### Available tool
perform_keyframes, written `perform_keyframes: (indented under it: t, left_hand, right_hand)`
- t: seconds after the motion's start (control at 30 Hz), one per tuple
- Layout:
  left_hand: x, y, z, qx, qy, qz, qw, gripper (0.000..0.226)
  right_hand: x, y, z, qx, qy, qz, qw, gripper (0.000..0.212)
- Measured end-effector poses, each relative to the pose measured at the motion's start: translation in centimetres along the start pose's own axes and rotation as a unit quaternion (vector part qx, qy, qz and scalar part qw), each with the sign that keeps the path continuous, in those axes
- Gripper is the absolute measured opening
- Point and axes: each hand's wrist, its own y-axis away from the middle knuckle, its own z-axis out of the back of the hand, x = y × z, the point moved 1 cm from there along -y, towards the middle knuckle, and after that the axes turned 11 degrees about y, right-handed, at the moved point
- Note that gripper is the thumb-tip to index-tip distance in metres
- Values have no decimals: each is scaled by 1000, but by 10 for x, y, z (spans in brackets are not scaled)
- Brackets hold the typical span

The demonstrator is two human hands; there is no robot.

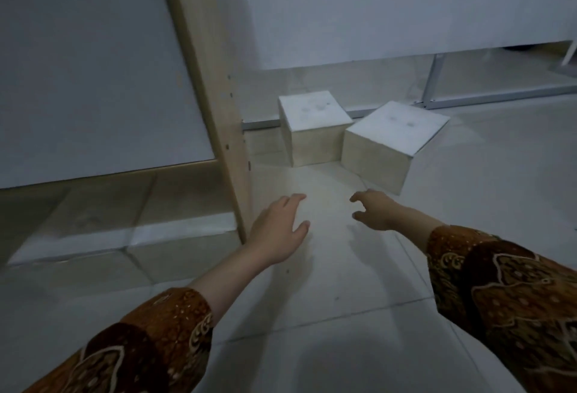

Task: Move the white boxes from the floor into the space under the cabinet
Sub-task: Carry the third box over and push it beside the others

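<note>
your left hand (278, 227) and right hand (376, 209) reach with fingers (359, 196) spread and empty, two white boxes (387, 142) just beyond the fingertips on the floor (343, 267).

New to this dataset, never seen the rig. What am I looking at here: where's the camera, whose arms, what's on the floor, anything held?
There is no robot. One wide-angle camera sits on a person's head, looking forward and down, so the two arms in patterned brown sleeves are the wearer's own. The left hand and right hand both reach forward over the tiled floor, fingers spread, holding nothing.

Ahead stand two white boxes: the left box near the wall and the right box, set at an angle, the two close together. On the left is a cabinet with a wooden side panel. In the low space under it, more white boxes already lie side by side.
</note>
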Motion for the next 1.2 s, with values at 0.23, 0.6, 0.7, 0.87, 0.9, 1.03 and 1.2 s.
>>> perform_keyframes:
  t: [0.23, 0.6, 0.7, 0.87, 0.9, 1.03, 1.2]
  left_hand:
    - [-3, -111, -59, -30, 40, 64, 997, 54]
    - [1, -175, -105, -46, 114, 129, 984, 41]
    - [-14, -199, -117, -55, 165, 150, 973, 37]
    - [-40, -222, -131, -61, 315, 251, 913, 50]
    - [-42, -223, -133, -56, 342, 271, 898, 57]
    - [-36, -217, -136, -35, 411, 286, 865, 70]
    - [-19, -216, -141, -8, 350, 252, 902, 42]
  right_hand:
    - [-78, -101, 11, -152, 43, -87, 984, 58]
    - [-112, -149, -11, -318, 71, -163, 931, 33]
    - [-106, -143, -8, -315, 30, -165, 934, 29]
    - [-74, -104, -15, -332, 34, -101, 937, 35]
    - [-65, -95, -14, -324, 24, -77, 943, 32]
    - [-42, -71, -8, -281, -45, 12, 959, 17]
    - [-76, -71, 10, -306, -162, -21, 938, 31]
